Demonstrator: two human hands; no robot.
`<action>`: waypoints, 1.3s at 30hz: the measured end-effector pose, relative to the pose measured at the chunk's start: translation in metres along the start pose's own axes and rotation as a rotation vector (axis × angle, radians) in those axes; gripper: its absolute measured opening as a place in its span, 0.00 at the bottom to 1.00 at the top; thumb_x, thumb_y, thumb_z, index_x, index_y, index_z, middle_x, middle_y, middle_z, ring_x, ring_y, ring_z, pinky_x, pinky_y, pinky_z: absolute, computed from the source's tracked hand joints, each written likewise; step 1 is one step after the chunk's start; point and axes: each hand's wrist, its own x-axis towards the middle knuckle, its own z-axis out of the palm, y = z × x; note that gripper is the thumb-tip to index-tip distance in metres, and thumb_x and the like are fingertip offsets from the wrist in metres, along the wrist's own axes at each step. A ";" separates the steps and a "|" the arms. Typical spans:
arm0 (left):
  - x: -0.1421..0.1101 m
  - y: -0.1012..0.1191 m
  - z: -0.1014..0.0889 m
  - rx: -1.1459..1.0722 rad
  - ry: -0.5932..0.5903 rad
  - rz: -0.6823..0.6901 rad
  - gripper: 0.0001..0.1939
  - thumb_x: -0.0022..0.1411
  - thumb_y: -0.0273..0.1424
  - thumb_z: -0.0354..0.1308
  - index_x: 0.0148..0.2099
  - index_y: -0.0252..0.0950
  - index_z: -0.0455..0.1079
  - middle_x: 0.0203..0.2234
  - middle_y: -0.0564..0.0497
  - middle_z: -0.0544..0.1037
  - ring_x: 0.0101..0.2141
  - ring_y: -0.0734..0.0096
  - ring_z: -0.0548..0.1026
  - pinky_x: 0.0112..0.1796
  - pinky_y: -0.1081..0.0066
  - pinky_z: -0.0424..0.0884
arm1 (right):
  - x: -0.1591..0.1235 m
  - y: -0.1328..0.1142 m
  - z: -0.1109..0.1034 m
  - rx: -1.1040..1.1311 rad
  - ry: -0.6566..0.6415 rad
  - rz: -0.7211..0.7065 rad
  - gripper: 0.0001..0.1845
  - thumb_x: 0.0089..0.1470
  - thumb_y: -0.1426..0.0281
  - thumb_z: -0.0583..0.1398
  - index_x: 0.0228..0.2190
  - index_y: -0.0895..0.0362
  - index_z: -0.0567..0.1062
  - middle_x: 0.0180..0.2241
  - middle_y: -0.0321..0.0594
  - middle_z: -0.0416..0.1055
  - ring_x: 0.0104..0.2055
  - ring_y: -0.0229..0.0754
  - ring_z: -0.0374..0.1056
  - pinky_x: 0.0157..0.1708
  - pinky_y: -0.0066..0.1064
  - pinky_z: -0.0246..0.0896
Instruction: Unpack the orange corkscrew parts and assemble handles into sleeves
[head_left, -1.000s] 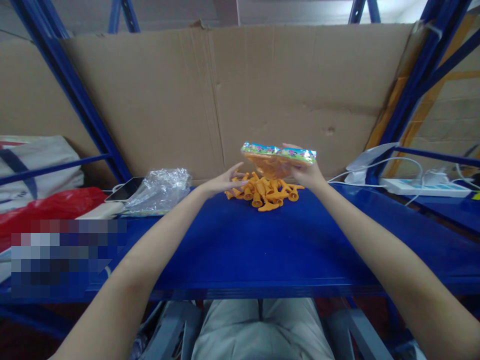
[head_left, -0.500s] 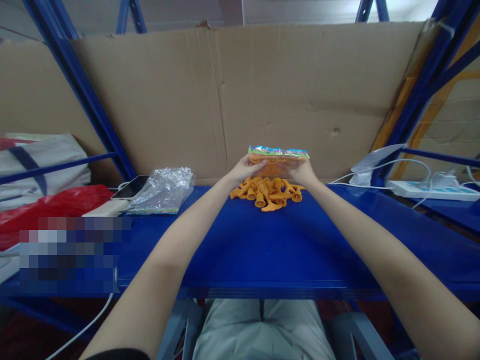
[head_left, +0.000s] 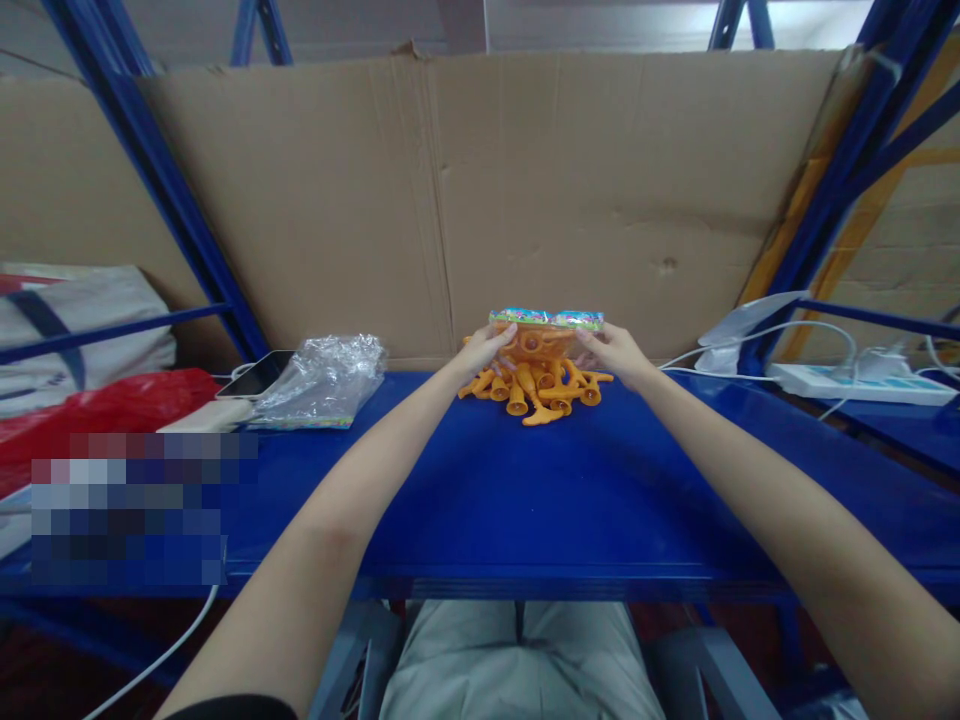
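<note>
A clear plastic bag (head_left: pixel 546 342) with a colourful printed header strip is held up between my two hands; orange pieces show through it. My left hand (head_left: pixel 489 346) grips its left side, thumb on the near face. On the right side my right hand (head_left: pixel 616 352) is closed on the same bag, its fingers partly behind the plastic. Just below lies a heap of orange plastic horn-shaped pieces (head_left: pixel 536 392) with flared, hollow ends, on the blue tabletop (head_left: pixel 540 490). The bag covers the back of the heap.
Left on the table are a stack of empty clear bags (head_left: pixel 322 380), a phone (head_left: pixel 255 375) and a red plastic bag (head_left: pixel 127 405). A white power strip (head_left: pixel 862 383) with cables lies at the right. Cardboard (head_left: pixel 570 180) walls the back, between blue posts.
Both hands have lowered the bag slightly toward the heap and a little left. Its front now faces me more, showing more of the orange contents.
</note>
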 end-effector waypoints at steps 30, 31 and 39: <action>0.013 0.019 -0.017 0.158 0.179 0.363 0.24 0.55 0.45 0.66 0.44 0.28 0.77 0.34 0.43 0.83 0.41 0.58 0.79 0.44 0.64 0.73 | 0.029 -0.042 0.029 0.208 0.167 -0.089 0.17 0.57 0.61 0.64 0.23 0.53 0.65 0.26 0.33 0.68 0.39 0.41 0.76 0.41 0.34 0.74; 0.010 0.017 -0.018 0.146 0.163 0.343 0.27 0.54 0.45 0.68 0.46 0.28 0.76 0.34 0.43 0.83 0.38 0.59 0.80 0.42 0.64 0.74 | 0.028 -0.042 0.031 0.204 0.152 -0.075 0.17 0.57 0.60 0.63 0.24 0.53 0.65 0.26 0.33 0.68 0.39 0.41 0.77 0.40 0.33 0.73; -0.010 0.004 -0.009 0.112 0.262 0.150 0.34 0.59 0.44 0.65 0.62 0.33 0.66 0.45 0.40 0.80 0.29 0.67 0.79 0.32 0.68 0.75 | 0.014 -0.048 0.036 0.213 0.076 -0.054 0.17 0.55 0.52 0.63 0.30 0.53 0.71 0.33 0.35 0.76 0.40 0.42 0.77 0.37 0.33 0.73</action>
